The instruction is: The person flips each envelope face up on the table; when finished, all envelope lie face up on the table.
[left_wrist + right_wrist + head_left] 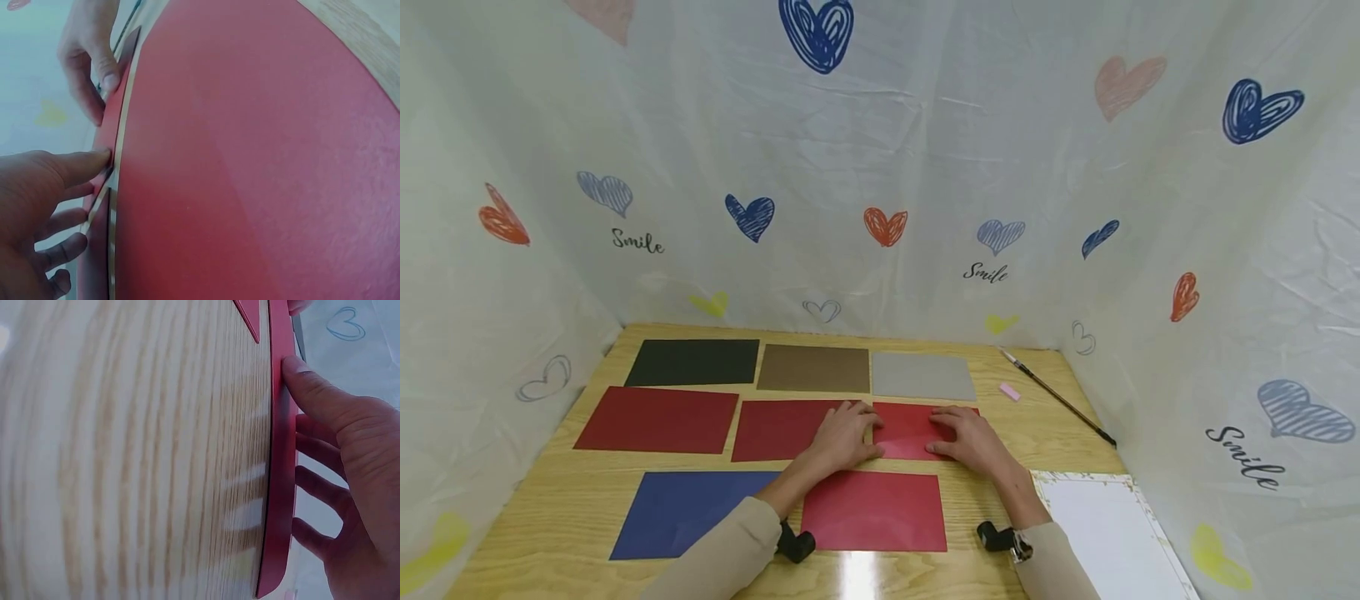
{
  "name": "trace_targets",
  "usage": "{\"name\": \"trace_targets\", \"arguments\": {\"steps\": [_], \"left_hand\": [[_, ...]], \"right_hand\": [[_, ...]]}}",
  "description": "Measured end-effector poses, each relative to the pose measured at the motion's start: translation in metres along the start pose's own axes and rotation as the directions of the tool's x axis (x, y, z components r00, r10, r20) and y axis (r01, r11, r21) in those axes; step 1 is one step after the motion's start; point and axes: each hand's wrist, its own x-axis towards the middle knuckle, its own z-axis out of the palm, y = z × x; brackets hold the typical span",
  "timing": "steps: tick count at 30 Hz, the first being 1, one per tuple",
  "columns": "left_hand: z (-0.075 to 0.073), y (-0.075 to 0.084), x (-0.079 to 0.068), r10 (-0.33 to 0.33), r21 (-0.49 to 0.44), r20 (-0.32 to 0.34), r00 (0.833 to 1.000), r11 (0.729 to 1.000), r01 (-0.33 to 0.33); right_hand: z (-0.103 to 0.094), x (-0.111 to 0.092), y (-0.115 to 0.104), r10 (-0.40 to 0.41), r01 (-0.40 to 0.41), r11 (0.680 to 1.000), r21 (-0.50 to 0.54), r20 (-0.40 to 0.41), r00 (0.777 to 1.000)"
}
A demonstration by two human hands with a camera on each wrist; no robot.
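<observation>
Bright red rectangular card (906,430), probably light and slippery

It lies flat on the pale wood-grain table (550,517), a dark red rectangular card (775,425) just beside it at nine o'clock, a grey rectangular card (922,376) at twelve. It looks like smooth paperboard: fairly stiff, easily creased, best held by its short edges. The left hand (842,437) touches its nine o'clock end, the right hand (973,442) its three o'clock end; they are apart, fingers relaxed, clamped on nothing. The table shines at six o'clock; white heart-printed sheeting (962,167) hangs at twelve.
</observation>
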Motion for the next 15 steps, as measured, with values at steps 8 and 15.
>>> {"name": "trace_targets", "arguments": {"steps": [8, 15], "left_hand": [[-0.0038, 0.0015, -0.0028, 0.016, -0.024, 0.000, 1.000, 1.000, -0.016], [-0.0032, -0.0006, -0.0034, 0.035, -0.012, -0.025, 0.999, 0.999, -0.035]], "right_hand": [[-0.0023, -0.0013, -0.0039, -0.019, 0.019, 1.000, -0.018, -0.005, 1.000], [-0.0047, -0.0005, -0.0094, -0.034, 0.033, 0.999, -0.034, -0.027, 0.999]]}}
